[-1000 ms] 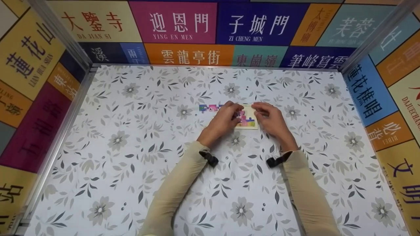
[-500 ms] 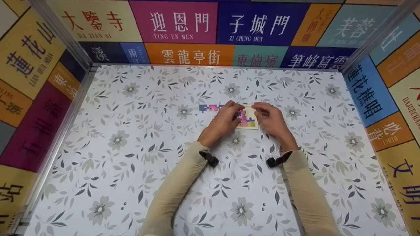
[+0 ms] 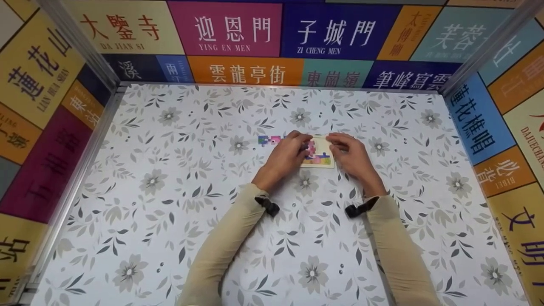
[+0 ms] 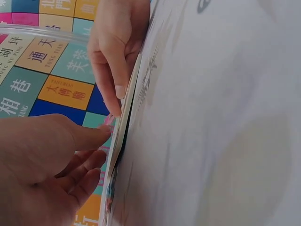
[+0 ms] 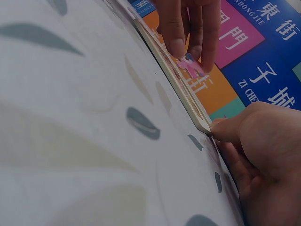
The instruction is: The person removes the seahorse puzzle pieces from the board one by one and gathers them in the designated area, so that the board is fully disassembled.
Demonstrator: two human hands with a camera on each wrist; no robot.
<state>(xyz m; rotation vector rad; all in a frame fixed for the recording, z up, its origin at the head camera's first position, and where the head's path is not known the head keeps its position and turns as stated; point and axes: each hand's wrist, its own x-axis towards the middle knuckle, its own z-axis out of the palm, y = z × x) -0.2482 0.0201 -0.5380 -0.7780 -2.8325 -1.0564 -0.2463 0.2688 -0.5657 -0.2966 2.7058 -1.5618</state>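
Observation:
A shallow jigsaw tray (image 3: 321,145) lies between my two hands, partly filled with pieces along its near side and left part. My left hand (image 3: 285,155) is over the tray's left part, which it hides. In the right wrist view its thumb and fingers pinch a pink jigsaw piece (image 5: 190,67), tilted above the tray. My right hand (image 3: 352,154) is at the tray's right edge. Seen from the right wrist, that hand's thumb (image 5: 228,129) lies against the tray's corner, its other fingers curled beside the edge.
Loose jigsaw pieces (image 3: 268,140) lie in a row left of the tray, partly hidden by my left hand. A floral cloth (image 3: 204,238) covers the table. Panels with large lettering (image 3: 238,29) stand along the back and sides.
My left hand and forearm have shifted slightly left, and more of the tray's inside shows. It covers more of the loose row. My right hand has stayed in place.

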